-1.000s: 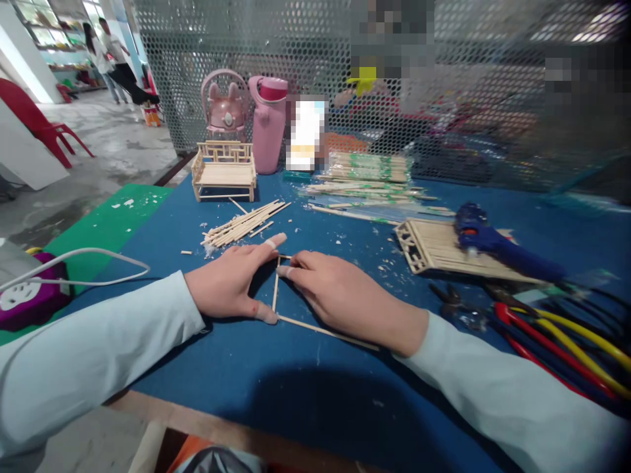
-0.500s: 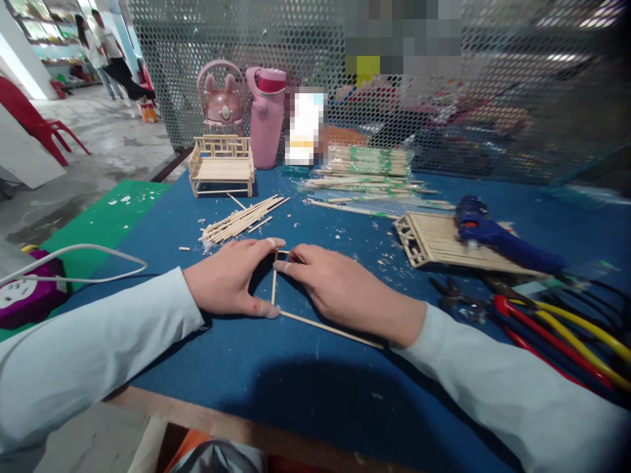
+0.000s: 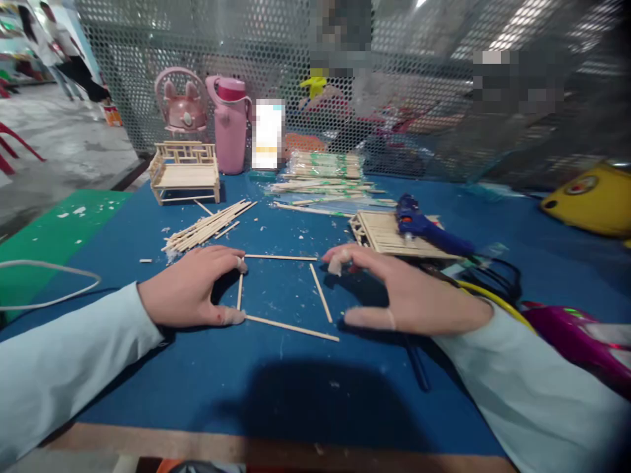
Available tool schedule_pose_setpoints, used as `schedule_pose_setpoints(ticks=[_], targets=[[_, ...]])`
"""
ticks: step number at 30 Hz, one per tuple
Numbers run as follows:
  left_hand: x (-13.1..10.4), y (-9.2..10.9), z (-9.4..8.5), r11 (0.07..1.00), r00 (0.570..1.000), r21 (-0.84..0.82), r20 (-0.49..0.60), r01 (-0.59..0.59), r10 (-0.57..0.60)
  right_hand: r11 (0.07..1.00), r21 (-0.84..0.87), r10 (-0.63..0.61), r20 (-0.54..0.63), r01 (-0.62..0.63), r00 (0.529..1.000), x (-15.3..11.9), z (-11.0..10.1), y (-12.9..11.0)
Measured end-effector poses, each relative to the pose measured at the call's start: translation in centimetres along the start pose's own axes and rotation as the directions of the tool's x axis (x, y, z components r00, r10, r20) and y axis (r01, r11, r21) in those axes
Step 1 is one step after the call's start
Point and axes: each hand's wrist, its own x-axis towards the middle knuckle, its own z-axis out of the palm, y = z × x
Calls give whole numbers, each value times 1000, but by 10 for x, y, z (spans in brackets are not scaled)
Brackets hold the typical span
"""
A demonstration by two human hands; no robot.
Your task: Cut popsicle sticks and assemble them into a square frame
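Four thin wooden sticks lie as a rough four-sided outline on the blue tabletop. My left hand [image 3: 194, 289] grips the short left stick [image 3: 240, 292] from its ends, index finger at the far corner and thumb at the near one. The far stick [image 3: 280, 257] and the near stick [image 3: 293, 328] run rightward from there. Beside the loose right stick [image 3: 321, 292], my right hand [image 3: 394, 289] is open, its thumb and fingers spread with nothing between them. Both hands have coverings on some fingertips.
A stick pile [image 3: 211, 225] lies behind my left hand, near a miniature wooden bench [image 3: 185, 174]. Bagged sticks [image 3: 325, 164] and a pink bottle [image 3: 230, 128] stand farther back. A blue glue gun [image 3: 434, 233] rests on a wooden piece [image 3: 377, 230]. Mesh [image 3: 276, 59] borders the back.
My right hand has moved right from the far-left corner and opened. The far and right sticks now show in the outline. My left hand stays on the left stick; the view has shifted right.
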Motion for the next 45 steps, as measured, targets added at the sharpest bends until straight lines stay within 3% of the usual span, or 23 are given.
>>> schedule_pose_setpoints(ticks=[3,9,15,19,29,45], targets=[[0,1,-1,1000,1000,22,26,3,-3,999,-10,33,79,-32,996,-14,13,8],[-1,3,-2,999,998,33,49,26,-28,999,-30,17,44,-15,999,-10,34,9],[-1,3,-1,999,999,46,26,19,-20,1000,-5,-26,7,26,1000,-10,23,11],[-1,3,-2,998,999,63,32,1,-3,998,-18,-60,47,61,997,-12,17,4],[-2,3,-3,998,998,67,53,21,-24,1000,-19,1,26,0,1000,-4,37,6],[-2,3,-3,996,997,85,79,18,-25,999,23,-25,-45,26,999,-1,34,6]])
